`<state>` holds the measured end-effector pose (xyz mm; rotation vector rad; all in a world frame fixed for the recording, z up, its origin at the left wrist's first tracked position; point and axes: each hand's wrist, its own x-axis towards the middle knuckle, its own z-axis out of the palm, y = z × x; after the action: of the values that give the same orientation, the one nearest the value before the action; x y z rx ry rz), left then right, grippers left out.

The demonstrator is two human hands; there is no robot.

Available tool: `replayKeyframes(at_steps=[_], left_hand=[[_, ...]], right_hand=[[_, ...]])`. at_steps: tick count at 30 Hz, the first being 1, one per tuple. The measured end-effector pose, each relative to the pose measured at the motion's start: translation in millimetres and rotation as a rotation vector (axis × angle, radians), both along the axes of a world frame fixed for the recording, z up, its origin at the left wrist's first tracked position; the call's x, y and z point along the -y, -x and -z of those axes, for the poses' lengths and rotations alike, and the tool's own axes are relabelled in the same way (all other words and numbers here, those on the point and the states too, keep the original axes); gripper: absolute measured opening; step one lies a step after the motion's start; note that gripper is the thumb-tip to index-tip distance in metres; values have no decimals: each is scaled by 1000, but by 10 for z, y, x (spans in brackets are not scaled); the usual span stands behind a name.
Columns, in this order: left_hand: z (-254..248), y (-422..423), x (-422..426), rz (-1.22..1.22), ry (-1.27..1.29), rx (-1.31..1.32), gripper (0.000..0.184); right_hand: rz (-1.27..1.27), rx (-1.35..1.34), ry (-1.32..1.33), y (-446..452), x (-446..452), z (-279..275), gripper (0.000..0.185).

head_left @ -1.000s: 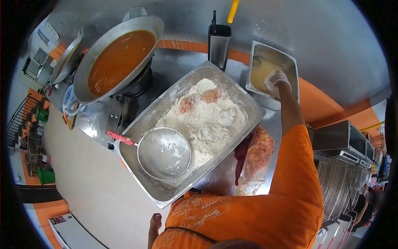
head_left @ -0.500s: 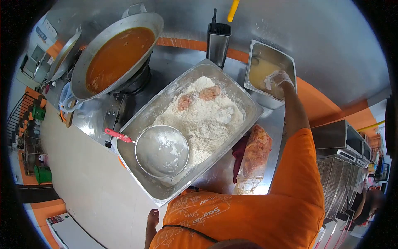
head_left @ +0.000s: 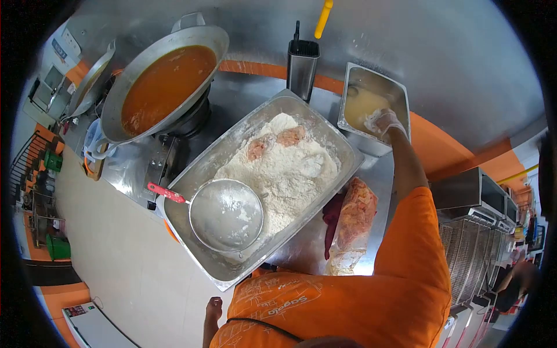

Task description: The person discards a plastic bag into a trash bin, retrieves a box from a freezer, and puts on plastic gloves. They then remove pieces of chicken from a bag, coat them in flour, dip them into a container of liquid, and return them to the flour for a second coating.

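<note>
My right hand (head_left: 385, 122), in a clear plastic glove, reaches into a deep steel container (head_left: 378, 145) of cloudy yellowish liquid (head_left: 363, 106). Its fingertips are at the liquid, and whether they grip anything is hidden. Down at my side hangs my left hand (head_left: 214, 307), fingers curled in, with nothing visible in it. Between them lies a large steel tray (head_left: 212, 269) of white flour (head_left: 290, 180). Two pieces of raw meat (head_left: 290, 136) rest on the flour, and a flour-coated lump (head_left: 311, 165) sits nearby. A round sieve (head_left: 226, 214) with a red handle lies in the tray.
A wide pan (head_left: 223, 43) of orange-brown oil stands on a burner at left. Behind the tray is a steel knife holder (head_left: 301, 72). A plastic bag of raw meat (head_left: 355, 214) and a dark red cloth (head_left: 331, 223) lie right of the tray. Another person (head_left: 513, 287) is far right.
My gloved right hand has shifted slightly lower and left in the view, over the liquid. The whole view has tilted a little; my left hand stays at my side.
</note>
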<state>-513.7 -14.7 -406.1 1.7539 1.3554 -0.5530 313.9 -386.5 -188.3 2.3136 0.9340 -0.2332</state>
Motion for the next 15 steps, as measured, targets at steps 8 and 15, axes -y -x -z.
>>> replayKeyframes(at_steps=[8,15], left_hand=[[119,114,-59,1,-19,20,26],[193,172,-8,-32,-8,39,27]], right_hand=[[287,-129,-503,-232,133,548,38],[73,-112,-407,-292,290,301,26]])
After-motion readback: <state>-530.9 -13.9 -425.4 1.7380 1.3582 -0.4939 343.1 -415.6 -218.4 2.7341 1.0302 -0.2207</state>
